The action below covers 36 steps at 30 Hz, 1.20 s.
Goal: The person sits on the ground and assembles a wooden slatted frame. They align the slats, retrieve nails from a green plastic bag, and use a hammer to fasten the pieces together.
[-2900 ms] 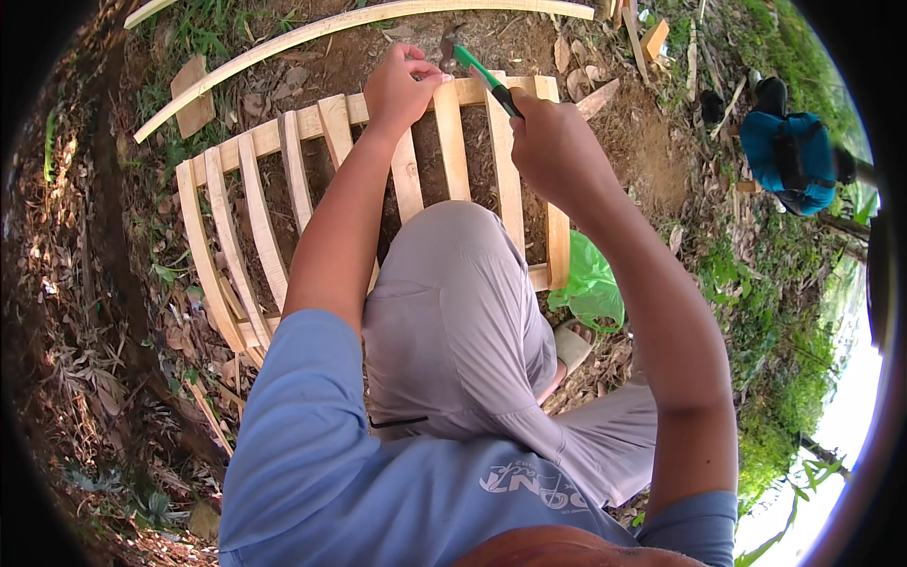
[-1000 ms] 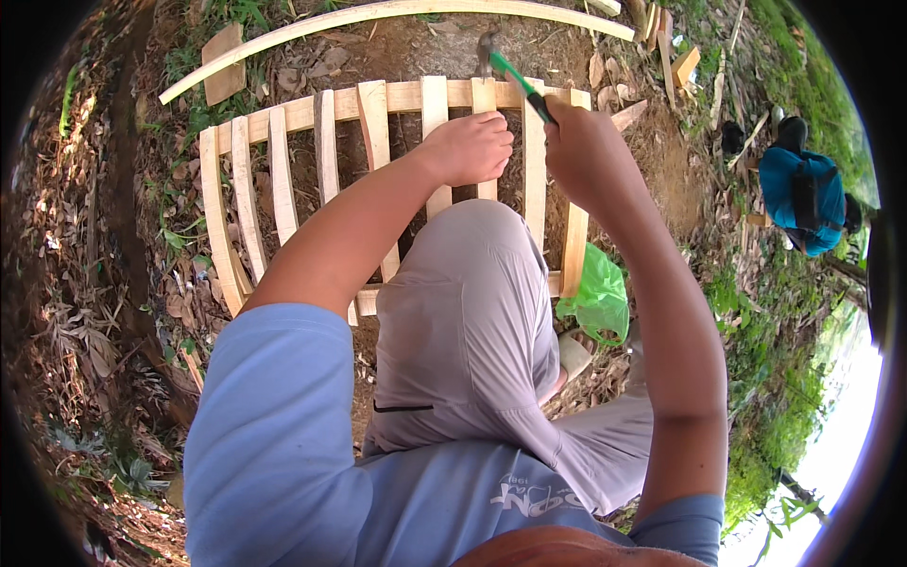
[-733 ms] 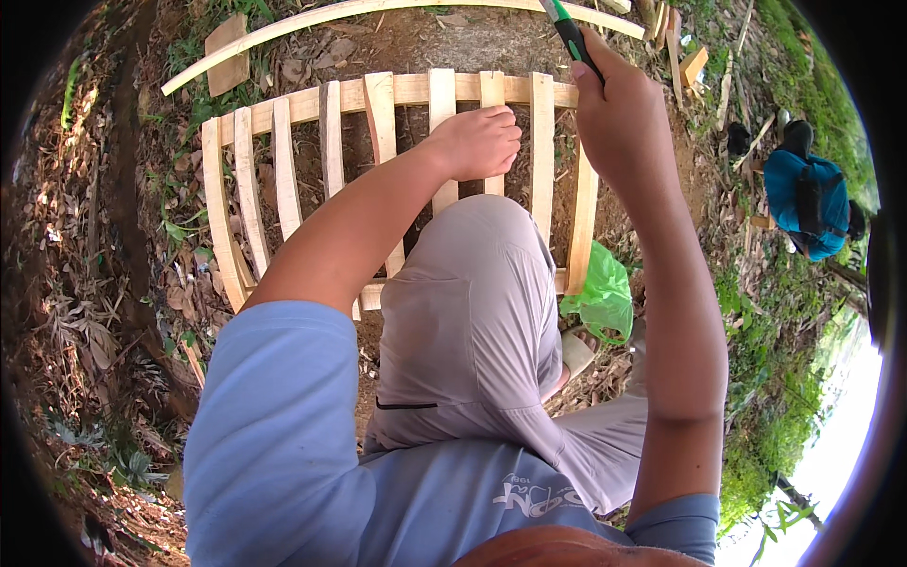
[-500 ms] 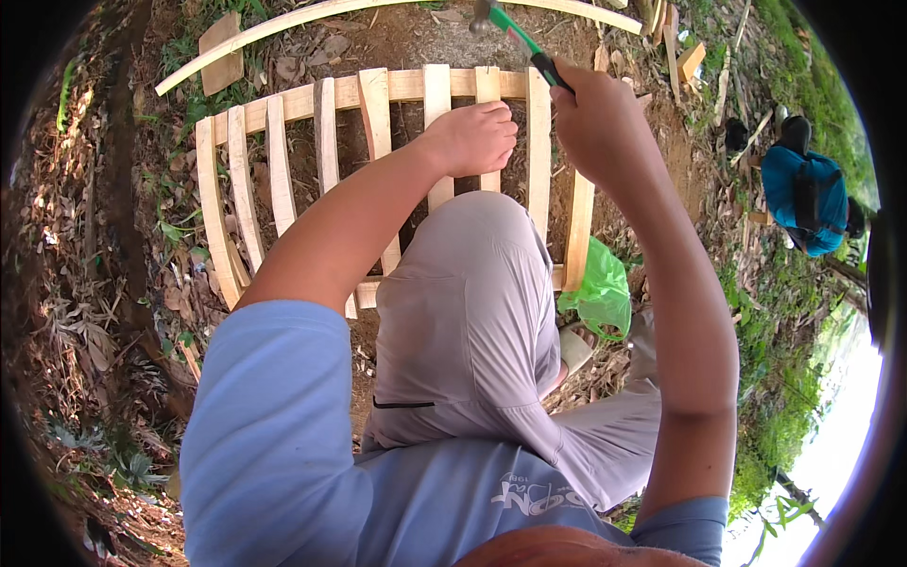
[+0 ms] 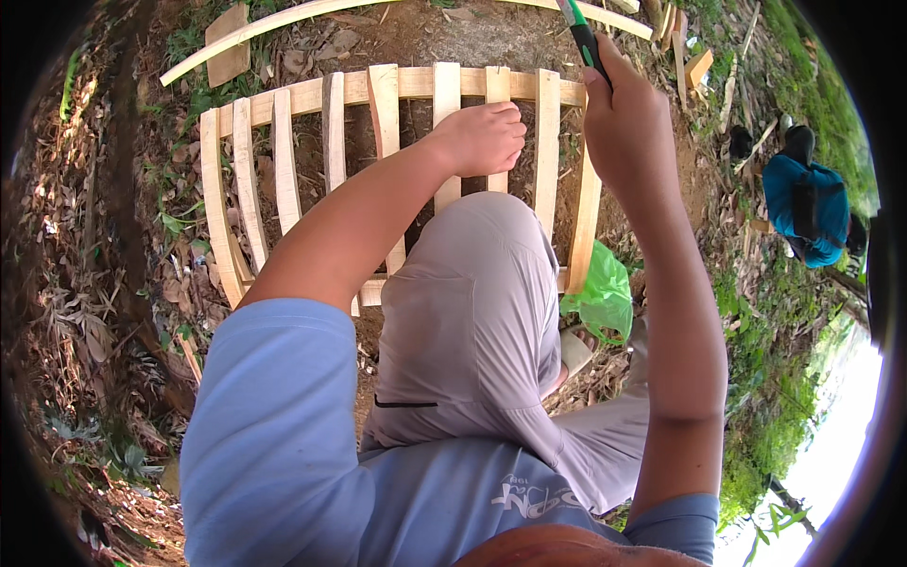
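Note:
In front of me lies a slatted wooden frame of pale slats fixed across two long rails. My left hand is closed above a slat right of the frame's middle, close to the far rail; whatever its fingers hold is hidden. Raised over the frame's far right corner, my right hand grips a hammer by its black and green handle. The hammer's head is beyond the top edge of the picture. My bent knee covers part of the frame's near side.
A green plastic bag lies by the near right corner. Beyond the frame runs a long thin wooden strip, with a flat board beneath it. Wood offcuts lie at the far right. A teal bag rests further right.
My right hand has moved right and a little farther away with the hammer, whose head has left the picture. My left hand stays over the same slat.

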Tool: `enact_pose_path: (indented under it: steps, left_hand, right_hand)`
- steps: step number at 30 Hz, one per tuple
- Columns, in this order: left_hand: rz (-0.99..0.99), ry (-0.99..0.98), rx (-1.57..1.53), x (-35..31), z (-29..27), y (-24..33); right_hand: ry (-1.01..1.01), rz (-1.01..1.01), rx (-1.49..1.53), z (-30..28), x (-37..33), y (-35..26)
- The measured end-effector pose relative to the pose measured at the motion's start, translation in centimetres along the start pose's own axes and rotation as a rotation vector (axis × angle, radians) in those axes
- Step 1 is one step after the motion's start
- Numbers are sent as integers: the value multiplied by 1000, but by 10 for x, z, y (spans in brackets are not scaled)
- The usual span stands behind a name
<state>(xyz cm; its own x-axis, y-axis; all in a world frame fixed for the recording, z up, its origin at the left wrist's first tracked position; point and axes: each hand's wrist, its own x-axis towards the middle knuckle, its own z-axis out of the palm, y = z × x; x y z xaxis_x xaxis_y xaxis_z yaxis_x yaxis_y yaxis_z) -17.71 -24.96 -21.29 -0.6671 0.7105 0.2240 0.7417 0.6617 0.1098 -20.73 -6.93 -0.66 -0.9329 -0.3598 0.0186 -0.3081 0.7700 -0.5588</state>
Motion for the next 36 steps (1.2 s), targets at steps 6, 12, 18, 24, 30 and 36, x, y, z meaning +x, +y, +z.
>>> enact_pose_path:
  steps: [6, 12, 18, 24, 30, 36]
  left_hand:
    - [-1, -28, -12, 2, -3, 3]
    - [-11, -38, -17, 2, -2, 3]
    - [-9, -37, -9, -1, 2, 1]
    - [20, -24, 11, 9, -2, 2]
    - [-9, -31, -13, -3, 1, 1]
    - [8, -7, -2, 7, -2, 0]
  right_hand:
    - [-210, -10, -114, 6, -3, 27]
    - [39, -59, -32, 17, -13, 20]
    - [-123, 55, -43, 1, -10, 12]
    - [-66, -25, -57, 33, -32, 37]
    - [22, 29, 2, 2, -17, 7]
    - [-246, 41, -168, 32, -25, 52]
